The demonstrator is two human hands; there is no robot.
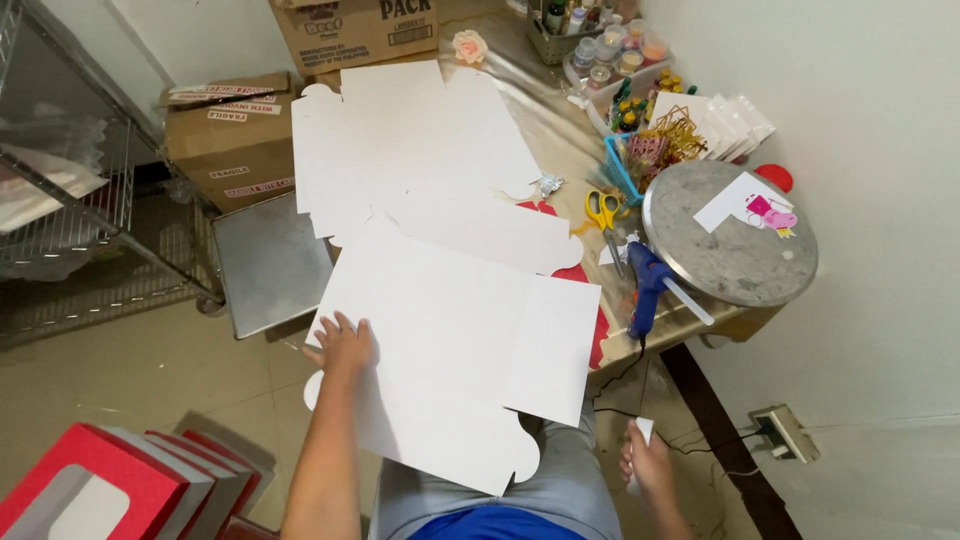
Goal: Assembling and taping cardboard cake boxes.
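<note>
Cluttered wooden table (690, 322) by a white wall; left hand (343, 343) flat, fingers spread on white die-cut cardboard sheet (450, 350); right hand (648, 462) grips small white piece (643, 430)

The large flat white die-cut cardboard sheet (450, 350) covers most of the red sheet (575, 272) beneath it, which shows only as slivers along the sheet's right edge, and hides the near edge of the wooden table (545, 120). The right hand (650, 462) closes around a small white object (643, 432) too little seen to identify. The brown cardboard carton (350, 30) at the table's far end is cut off by the top edge. The red window boxes (120, 485) run off the bottom-left corner. The jars in the clear tray (615, 55) at the far right corner are too small to tell apart.
</note>
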